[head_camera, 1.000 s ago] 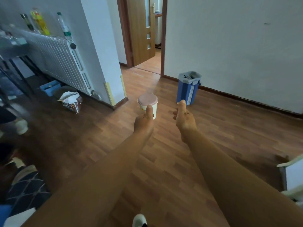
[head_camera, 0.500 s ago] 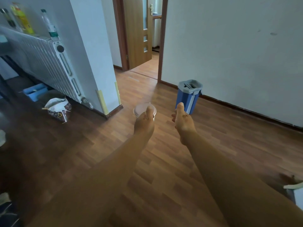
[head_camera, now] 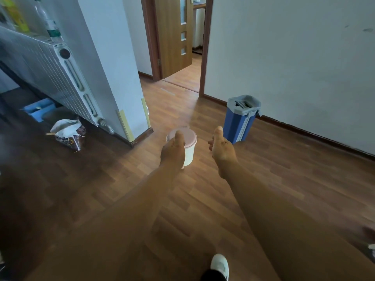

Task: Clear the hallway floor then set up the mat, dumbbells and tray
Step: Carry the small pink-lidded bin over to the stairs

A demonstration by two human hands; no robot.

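A small white bin with a pink lid (head_camera: 190, 152) stands on the wooden hallway floor (head_camera: 284, 179), near the wall corner. To its right, by the white wall, stands a blue mop bucket with a grey top (head_camera: 239, 122). Both my arms stretch forward. My left hand (head_camera: 172, 152) overlaps the bin in view, thumb up, and holds nothing that I can see. My right hand (head_camera: 222, 150) hovers between bin and bucket, thumb up, fingers loosely curled and empty. No mat, dumbbells or tray are in view.
A crumpled white bag (head_camera: 68, 132) lies on the floor under the radiator (head_camera: 50, 72), with a blue box (head_camera: 37, 109) behind it. An open wooden door (head_camera: 174, 35) leads onward at the back. My white shoe (head_camera: 220, 265) shows at the bottom.
I have walked forward: the bin and the blue bucket are nearer and larger. Both hands stay stretched out in front, and the left hand now overlaps the bin.
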